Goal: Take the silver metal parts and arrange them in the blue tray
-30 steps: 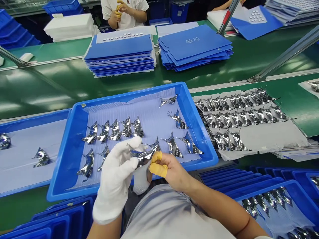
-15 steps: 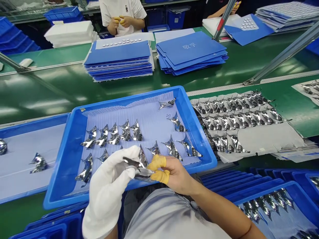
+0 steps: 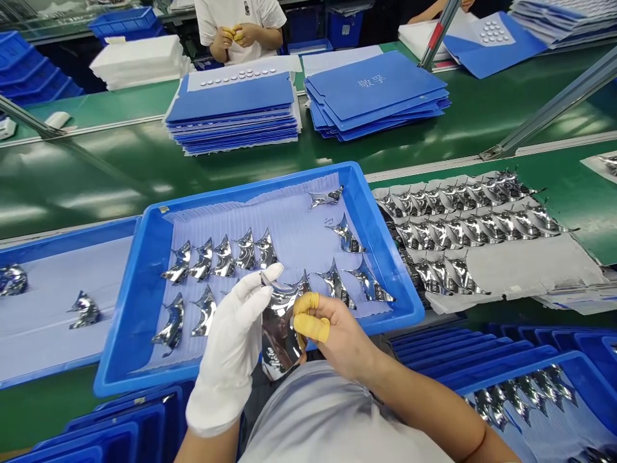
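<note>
Between my hands, a curved, mirror-bright chrome foil piece hangs downward over the near rim of a blue plastic tray. My left hand, in a white cotton glove, pinches its upper end. My right hand, with yellow finger cots on two fingers, holds the other side. Just beyond my fingers, several similar chrome pieces stand in rows on the tray's pale lilac liner. My hands hide the foil's lower middle in part.
A grey sheet with rows of chrome pieces lies right of the tray. Another blue tray sits left, and stacked blue crates lie lower right. Beyond the green conveyor belt are blue folder stacks and a co-worker.
The chrome piece has swung from lying nearly level between my fingers to hanging downward, showing more of its surface. My left hand has moved slightly up and right.
</note>
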Demonstrator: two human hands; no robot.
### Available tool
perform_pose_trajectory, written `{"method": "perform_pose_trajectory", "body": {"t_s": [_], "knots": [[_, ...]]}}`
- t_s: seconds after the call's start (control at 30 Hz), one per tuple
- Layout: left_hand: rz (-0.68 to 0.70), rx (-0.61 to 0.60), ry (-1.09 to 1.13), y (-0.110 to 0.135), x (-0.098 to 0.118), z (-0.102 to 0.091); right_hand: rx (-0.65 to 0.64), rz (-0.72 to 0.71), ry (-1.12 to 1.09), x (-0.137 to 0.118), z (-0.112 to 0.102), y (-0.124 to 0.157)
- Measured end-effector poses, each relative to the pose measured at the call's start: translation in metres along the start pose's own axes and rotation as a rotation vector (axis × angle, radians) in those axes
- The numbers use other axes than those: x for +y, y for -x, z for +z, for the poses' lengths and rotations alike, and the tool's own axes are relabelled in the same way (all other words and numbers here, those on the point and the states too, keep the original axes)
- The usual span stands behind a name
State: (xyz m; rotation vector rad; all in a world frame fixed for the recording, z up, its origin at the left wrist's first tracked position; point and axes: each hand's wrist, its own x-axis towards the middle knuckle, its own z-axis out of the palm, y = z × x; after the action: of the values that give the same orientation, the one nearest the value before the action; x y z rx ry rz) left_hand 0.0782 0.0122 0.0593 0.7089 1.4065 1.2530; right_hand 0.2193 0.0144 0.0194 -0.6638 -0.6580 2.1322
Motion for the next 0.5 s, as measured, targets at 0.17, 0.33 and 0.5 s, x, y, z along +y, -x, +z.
{"method": "perform_pose_trajectory", "body": {"t_s": [0.17, 0.33, 0.5], "knots": [[-0.01, -0.015, 0.021, -0.009, -0.009, -0.001, 0.008, 0.012, -0.014, 0.0, -0.002, -0.003], [0.107, -0.046, -0.245, -0.027, 0.0, -0.01, 0.086, -0.023, 0.202, 0.005, -0.018, -0.008], [0.306, 0.057, -0.604, -0.066, 0.032, -0.009, 0.238, -0.078, 0.462, 0.003, -0.04, -0.011]]}}
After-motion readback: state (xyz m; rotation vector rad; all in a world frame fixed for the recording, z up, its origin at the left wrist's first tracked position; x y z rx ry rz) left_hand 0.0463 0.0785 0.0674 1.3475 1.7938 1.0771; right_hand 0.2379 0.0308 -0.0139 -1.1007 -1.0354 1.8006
